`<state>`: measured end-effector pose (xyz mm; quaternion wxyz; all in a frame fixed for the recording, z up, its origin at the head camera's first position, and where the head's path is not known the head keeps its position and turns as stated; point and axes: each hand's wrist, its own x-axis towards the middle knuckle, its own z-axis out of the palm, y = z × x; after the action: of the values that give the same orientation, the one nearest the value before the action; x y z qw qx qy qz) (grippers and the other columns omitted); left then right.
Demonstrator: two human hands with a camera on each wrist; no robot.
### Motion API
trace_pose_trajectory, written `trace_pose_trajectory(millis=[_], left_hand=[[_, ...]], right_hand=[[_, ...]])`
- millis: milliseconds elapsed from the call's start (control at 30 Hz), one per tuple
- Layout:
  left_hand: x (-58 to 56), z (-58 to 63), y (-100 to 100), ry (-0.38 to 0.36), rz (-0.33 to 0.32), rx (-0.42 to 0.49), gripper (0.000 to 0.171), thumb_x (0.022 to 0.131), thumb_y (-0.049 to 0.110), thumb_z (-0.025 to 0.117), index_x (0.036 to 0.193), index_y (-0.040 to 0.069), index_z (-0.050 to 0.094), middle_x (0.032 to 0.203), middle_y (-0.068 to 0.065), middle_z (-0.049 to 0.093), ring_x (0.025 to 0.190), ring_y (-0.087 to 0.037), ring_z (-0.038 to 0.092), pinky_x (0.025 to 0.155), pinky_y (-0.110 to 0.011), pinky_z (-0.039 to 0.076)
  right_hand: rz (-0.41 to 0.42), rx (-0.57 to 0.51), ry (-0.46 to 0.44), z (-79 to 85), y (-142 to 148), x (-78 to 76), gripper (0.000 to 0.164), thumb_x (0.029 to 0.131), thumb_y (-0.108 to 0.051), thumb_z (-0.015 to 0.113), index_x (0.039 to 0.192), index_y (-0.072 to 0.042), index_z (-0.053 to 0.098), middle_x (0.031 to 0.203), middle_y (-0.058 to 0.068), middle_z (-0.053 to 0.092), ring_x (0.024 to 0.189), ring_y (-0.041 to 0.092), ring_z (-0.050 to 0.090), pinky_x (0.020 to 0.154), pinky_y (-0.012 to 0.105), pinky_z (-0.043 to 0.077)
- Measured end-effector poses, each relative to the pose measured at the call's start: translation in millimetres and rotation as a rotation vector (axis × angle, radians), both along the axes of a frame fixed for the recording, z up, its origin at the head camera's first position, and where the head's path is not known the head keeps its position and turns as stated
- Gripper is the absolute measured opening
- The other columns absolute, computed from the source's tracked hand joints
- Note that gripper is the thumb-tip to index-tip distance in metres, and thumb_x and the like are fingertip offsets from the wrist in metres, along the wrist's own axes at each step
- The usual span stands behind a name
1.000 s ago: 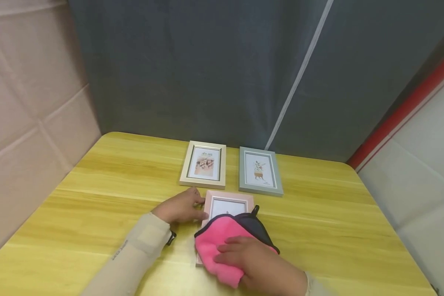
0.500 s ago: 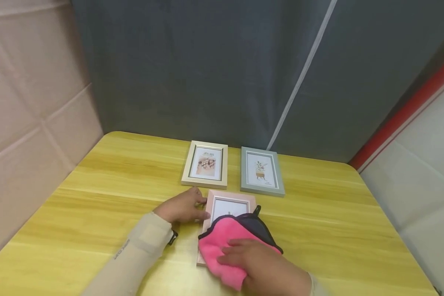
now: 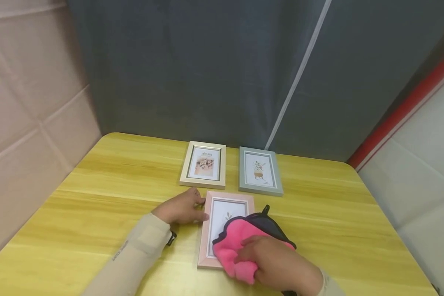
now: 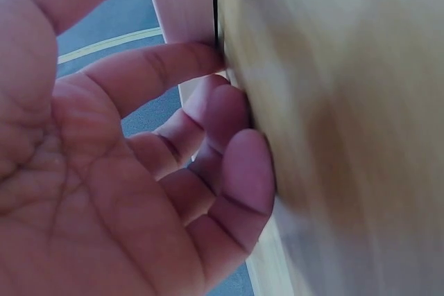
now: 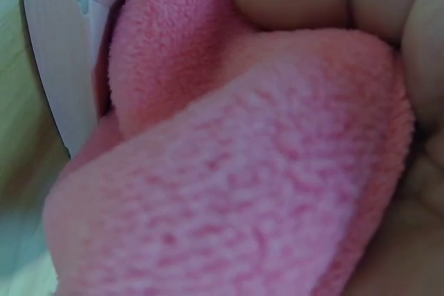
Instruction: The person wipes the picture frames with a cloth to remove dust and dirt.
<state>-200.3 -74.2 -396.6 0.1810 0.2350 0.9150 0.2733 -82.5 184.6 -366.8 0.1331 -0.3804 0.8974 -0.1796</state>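
Note:
A pink picture frame (image 3: 204, 242) lies flat on the table, a plant print showing behind its pane. My left hand (image 3: 181, 206) holds its left edge, thumb at the rim and curled fingers low against the side and tabletop; the left wrist view shows these fingers (image 4: 248, 171) close. My right hand (image 3: 277, 263) grips a fluffy pink cleaning cloth (image 3: 238, 232) with dark trim, a dark reverse side and a hanging loop. The cloth covers the frame's lower right part. In the right wrist view the bunched cloth (image 5: 208, 171) lies against a frame corner (image 5: 62, 46).
Behind the pink frame lie a cream-gold picture frame (image 3: 184, 176) on the left and a grey-green picture frame (image 3: 278, 174) on the right. The wood-grain table (image 3: 340, 222) ends at a dark curtain (image 3: 192, 74). Pale walls stand at both sides.
The right hand and cloth have moved right across the pink frame, uncovering its left side and more of the print. The left hand has stayed at the frame's edge.

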Motion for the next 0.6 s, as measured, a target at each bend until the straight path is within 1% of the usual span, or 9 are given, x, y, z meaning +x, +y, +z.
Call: trace_pose_trajectory(millis=[67, 133, 233, 300, 367, 400, 467, 533, 600], left_hand=[[0.1, -0.3, -1, 0.0, 0.002, 0.004, 0.059, 0.086, 0.028, 0.079, 0.132, -0.003, 0.061, 0.103, -0.005, 0.047, 0.087, -0.019, 0.049, 0.081, -0.034, 0.047], [0.3, -0.8, -2, -0.005, 0.006, 0.009, 0.059, 0.086, 0.027, 0.079, 0.132, -0.004, 0.06, 0.103, -0.005, 0.047, 0.086, -0.019, 0.049, 0.08, -0.034, 0.046], [0.4, -1.8, -3, -0.006, 0.005, 0.011, 0.06, 0.086, 0.027, 0.078, 0.133, -0.005, 0.06, 0.103, -0.005, 0.047, 0.087, -0.019, 0.048, 0.08, -0.034, 0.046], [0.3, -2.3, -3, -0.007, 0.004, 0.012, 0.061, 0.086, 0.028, 0.078, 0.133, -0.005, 0.059, 0.103, -0.005, 0.046, 0.087, -0.019, 0.048, 0.08, -0.034, 0.045], [0.0, -2.7, -3, -0.004, 0.003, 0.014, 0.061, 0.086, 0.028, 0.078, 0.133, -0.005, 0.059, 0.103, -0.005, 0.046, 0.087, -0.019, 0.048, 0.08, -0.034, 0.045], [-0.1, -2.8, -3, -0.007, 0.005, 0.016, 0.061, 0.086, 0.028, 0.078, 0.133, -0.005, 0.059, 0.103, -0.005, 0.046, 0.087, -0.019, 0.048, 0.079, -0.034, 0.045], [-0.1, -2.4, -2, -0.012, 0.008, 0.021, 0.061, 0.086, 0.027, 0.078, 0.134, -0.005, 0.059, 0.102, -0.005, 0.046, 0.086, -0.019, 0.048, 0.078, -0.033, 0.044], [0.2, -1.6, -2, -0.017, 0.013, 0.027, 0.06, 0.086, 0.026, 0.079, 0.133, -0.004, 0.059, 0.102, -0.005, 0.046, 0.085, -0.019, 0.048, 0.077, -0.033, 0.044], [0.4, -1.0, -1, -0.02, 0.015, 0.029, 0.059, 0.085, 0.025, 0.079, 0.133, -0.003, 0.06, 0.101, -0.005, 0.046, 0.085, -0.02, 0.047, 0.076, -0.033, 0.043]], right_hand=[[0.014, -0.011, 0.0, -0.5, 0, -1.7, 0.032, 0.086, 0.0, 0.068, 0.098, -0.029, 0.074, 0.089, -0.028, 0.062, 0.104, -0.001, 0.06, 0.104, 0.033, 0.044], [0.024, -0.036, 0.006, -0.7, 3, -3.3, 0.034, 0.085, 0.002, 0.068, 0.1, -0.028, 0.075, 0.093, -0.026, 0.064, 0.105, 0.001, 0.06, 0.103, 0.033, 0.045], [0.036, -0.122, 0.008, 1.2, 11, -8.0, 0.033, 0.088, -0.001, 0.068, 0.106, -0.027, 0.075, 0.103, -0.022, 0.067, 0.107, 0.005, 0.061, 0.098, 0.033, 0.049], [0.022, -0.199, 0.037, 4.1, 21, -12.1, 0.032, 0.089, -0.004, 0.069, 0.111, -0.026, 0.074, 0.11, -0.016, 0.068, 0.108, 0.009, 0.062, 0.096, 0.035, 0.051], [-0.015, -0.26, 0.087, 8.6, 34, -16.5, 0.034, 0.089, -0.002, 0.069, 0.114, -0.025, 0.073, 0.114, -0.013, 0.068, 0.108, 0.012, 0.063, 0.095, 0.038, 0.052], [-0.057, -0.278, 0.119, 11.4, 42, -18.4, 0.037, 0.088, -0.001, 0.069, 0.116, -0.024, 0.072, 0.116, -0.012, 0.068, 0.109, 0.013, 0.063, 0.095, 0.04, 0.052], [-0.168, -0.296, 0.179, 17.5, 59, -21.4, 0.041, 0.087, 0.002, 0.069, 0.12, -0.023, 0.071, 0.119, -0.01, 0.068, 0.109, 0.015, 0.064, 0.094, 0.042, 0.053], [-0.308, -0.282, 0.222, 24.3, 79, -23.3, 0.048, 0.086, 0.008, 0.065, 0.123, -0.021, 0.07, 0.119, -0.007, 0.068, 0.11, 0.018, 0.064, 0.093, 0.046, 0.053], [-0.452, -0.263, 0.254, 30.0, 101, -25.2, 0.052, 0.085, 0.012, 0.059, 0.125, -0.018, 0.069, 0.121, -0.002, 0.069, 0.112, 0.024, 0.064, 0.093, 0.051, 0.051]])
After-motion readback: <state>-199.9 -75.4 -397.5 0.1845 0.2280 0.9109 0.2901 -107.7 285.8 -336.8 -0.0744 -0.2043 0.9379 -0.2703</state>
